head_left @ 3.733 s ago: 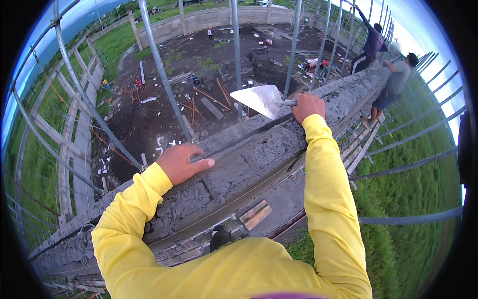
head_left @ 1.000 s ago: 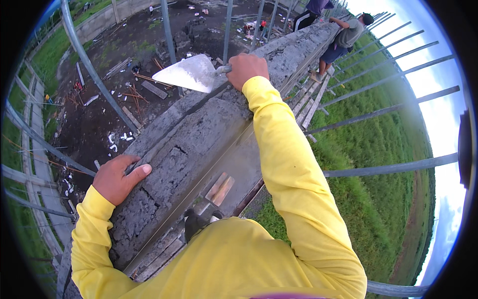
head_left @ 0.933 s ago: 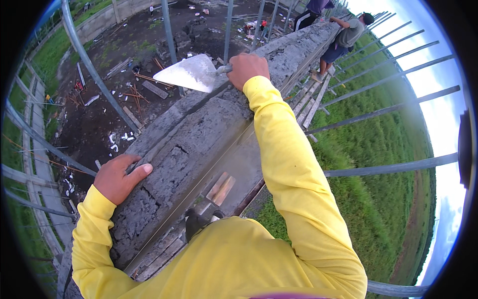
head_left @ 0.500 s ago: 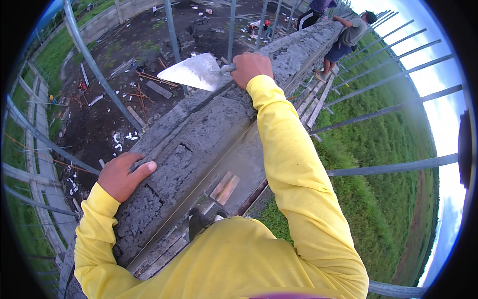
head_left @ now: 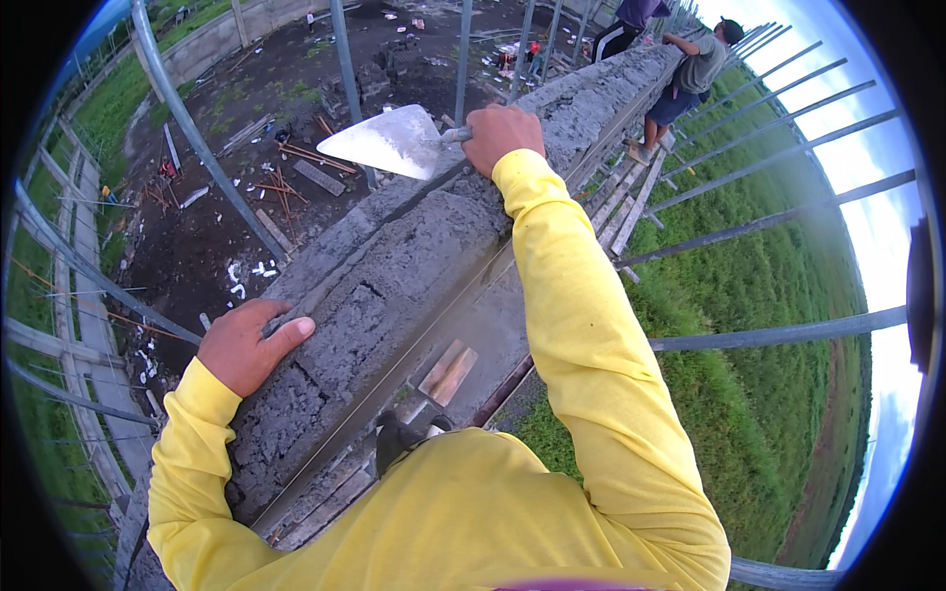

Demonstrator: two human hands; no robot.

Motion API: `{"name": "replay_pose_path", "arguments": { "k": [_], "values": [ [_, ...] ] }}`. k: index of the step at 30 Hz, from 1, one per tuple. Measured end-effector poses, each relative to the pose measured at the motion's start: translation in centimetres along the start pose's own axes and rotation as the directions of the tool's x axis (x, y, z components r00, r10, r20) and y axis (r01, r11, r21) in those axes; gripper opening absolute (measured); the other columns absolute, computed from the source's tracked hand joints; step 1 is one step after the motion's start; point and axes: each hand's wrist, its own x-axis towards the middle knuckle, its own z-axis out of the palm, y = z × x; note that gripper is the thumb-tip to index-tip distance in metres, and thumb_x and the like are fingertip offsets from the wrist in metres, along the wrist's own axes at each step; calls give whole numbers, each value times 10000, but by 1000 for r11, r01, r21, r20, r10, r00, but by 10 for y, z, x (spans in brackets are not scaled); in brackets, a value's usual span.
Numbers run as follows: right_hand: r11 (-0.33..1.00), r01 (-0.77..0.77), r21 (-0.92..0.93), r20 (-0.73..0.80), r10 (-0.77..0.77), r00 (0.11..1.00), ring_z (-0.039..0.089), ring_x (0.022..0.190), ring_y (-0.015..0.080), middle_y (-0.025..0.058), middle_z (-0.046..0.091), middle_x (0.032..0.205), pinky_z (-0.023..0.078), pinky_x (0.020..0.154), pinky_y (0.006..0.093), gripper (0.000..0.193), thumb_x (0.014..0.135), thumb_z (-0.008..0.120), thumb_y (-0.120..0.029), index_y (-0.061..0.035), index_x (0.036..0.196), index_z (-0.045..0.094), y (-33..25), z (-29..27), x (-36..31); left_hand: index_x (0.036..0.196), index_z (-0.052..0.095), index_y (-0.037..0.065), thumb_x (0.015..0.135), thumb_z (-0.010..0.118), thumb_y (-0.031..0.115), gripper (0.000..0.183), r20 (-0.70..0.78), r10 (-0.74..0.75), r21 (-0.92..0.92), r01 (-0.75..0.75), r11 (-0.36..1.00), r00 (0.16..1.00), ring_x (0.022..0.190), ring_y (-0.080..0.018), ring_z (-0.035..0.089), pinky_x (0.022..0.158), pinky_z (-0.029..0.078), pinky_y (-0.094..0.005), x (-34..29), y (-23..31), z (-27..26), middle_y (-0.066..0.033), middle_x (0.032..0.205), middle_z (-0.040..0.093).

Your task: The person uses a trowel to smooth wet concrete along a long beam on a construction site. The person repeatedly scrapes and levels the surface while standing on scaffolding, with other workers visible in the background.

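Observation:
I look down along the top of a grey block wall point(head_left: 394, 286) covered with rough wet mortar. My right hand point(head_left: 501, 136) grips the handle of a steel trowel point(head_left: 386, 143), whose pointed blade sticks out to the left beyond the wall's far edge. My left hand point(head_left: 248, 345) rests on the wall's left edge nearer to me, fingers curled over the block, holding nothing. Both arms wear yellow sleeves.
Wooden planks point(head_left: 448, 372) lie below the wall on my side. Grey metal poles point(head_left: 778, 335) run across on the right above grass. Two other people point(head_left: 690, 69) work at the wall's far end. Far below on the left lies dark ground with scattered timber point(head_left: 286, 177).
Since 3.7 s ago my view has swung so the wall runs diagonally away. My left hand slid to the wall's left edge. Over the last second, hands and trowel barely moved.

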Motion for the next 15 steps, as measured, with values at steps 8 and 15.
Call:
{"name": "replay_pose_path", "arguments": {
  "k": [8, 15],
  "values": [
    [1000, -8, 0, 17, 8, 1000, 746, 1229, 344, 107, 821, 1235, 574, 1043, 514, 278, 952, 762, -305, -164, 1166, 869, -1, -1, 1, 1361, 770, 5, 1038, 681, 677, 750, -2, 0, 23, 0, 1000, 1000, 1246, -459, 726, 1090, 555, -496, 0, -1, 0, -271, 1331, 758],
    [1000, -10, 5, 20, 10, 1000, 750, 1226, 335, 101, 823, 1240, 568, 1060, 519, 280, 952, 765, -308, -160, 1168, 868, -1, -1, 1, 1361, 770, 3, 1036, 691, 668, 745, -1, -4, 1, 4, 1000, 1000, 1249, -457, 727, 1100, 553, -495, 0, 1, 0, -269, 1336, 759]
  ]
}}
